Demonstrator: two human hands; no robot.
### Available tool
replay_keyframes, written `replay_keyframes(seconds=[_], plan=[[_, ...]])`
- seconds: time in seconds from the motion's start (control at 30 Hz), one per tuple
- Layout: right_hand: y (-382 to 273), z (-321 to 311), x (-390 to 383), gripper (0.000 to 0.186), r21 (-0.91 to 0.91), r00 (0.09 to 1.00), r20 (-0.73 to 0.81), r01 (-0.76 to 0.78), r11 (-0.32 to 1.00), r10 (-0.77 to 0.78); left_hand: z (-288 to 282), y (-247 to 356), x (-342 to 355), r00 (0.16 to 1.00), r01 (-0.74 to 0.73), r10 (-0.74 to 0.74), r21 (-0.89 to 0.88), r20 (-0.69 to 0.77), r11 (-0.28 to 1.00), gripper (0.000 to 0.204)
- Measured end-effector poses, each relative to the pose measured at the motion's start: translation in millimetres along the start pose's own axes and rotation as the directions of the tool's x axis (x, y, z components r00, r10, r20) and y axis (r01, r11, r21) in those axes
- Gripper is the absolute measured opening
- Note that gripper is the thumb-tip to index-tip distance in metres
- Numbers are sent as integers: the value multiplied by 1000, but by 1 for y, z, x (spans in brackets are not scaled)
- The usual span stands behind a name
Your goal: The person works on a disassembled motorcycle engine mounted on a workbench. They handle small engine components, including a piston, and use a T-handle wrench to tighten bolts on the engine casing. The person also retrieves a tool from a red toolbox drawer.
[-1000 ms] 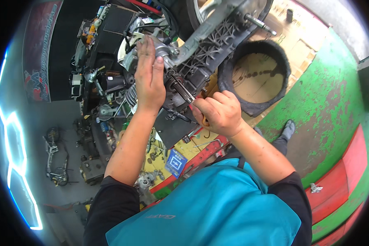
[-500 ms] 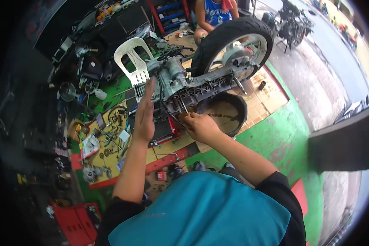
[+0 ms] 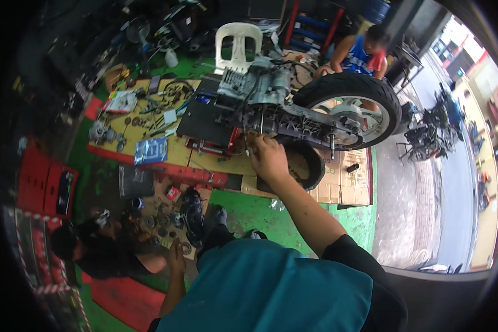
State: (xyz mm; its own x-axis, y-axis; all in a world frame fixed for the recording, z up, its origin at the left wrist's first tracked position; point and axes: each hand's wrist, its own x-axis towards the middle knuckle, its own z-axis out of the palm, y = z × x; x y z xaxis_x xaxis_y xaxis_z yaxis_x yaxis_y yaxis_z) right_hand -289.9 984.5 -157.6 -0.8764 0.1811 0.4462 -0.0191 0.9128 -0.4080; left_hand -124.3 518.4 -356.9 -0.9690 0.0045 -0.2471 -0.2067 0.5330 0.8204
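Note:
A scooter engine with its long case and rear wheel lies across a cardboard-covered work platform. From the engine's near side a thin metal shaft sticks out toward me. My right hand is closed at the near end of this shaft, with the fingers curled round it; its tip is hidden. Just right of that hand sits a round black tub with a thick rim. My left hand hangs low at my left side, away from the engine, with its fingers stretched out and nothing visible in them.
A co-worker in dark clothes bends near my left hand, beside several loose parts on the floor. Another person in a blue top sits beyond the wheel. Tools and a blue packet lie on the platform's left. A white chair stands behind.
My left hand has dropped from beside the engine to low at my left side. My right hand stays at the shaft. The view has turned, bringing the co-worker at left into sight.

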Motion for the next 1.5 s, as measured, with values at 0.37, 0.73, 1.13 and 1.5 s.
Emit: replay_keyframes(seconds=[0.37,0.73,1.13,1.5], plan=[[-15,3,-161,49,112,930,367,-39,993,-5,-21,-131,-224,788,598,-615,208,25,774,49],[104,101,-411,46,-112,248,960,-81,990,129,-106,-158,-192,930,274,-289,-94,-227,957,26],[-47,108,-473,52,-245,269,890,-401,883,369,-212,-262,-375,759,513,-529,-151,-379,845,17],[-110,220,-363,47,-171,-158,976,-148,974,148,-178,-288,-483,355,673,-768,-425,-533,606,18]])
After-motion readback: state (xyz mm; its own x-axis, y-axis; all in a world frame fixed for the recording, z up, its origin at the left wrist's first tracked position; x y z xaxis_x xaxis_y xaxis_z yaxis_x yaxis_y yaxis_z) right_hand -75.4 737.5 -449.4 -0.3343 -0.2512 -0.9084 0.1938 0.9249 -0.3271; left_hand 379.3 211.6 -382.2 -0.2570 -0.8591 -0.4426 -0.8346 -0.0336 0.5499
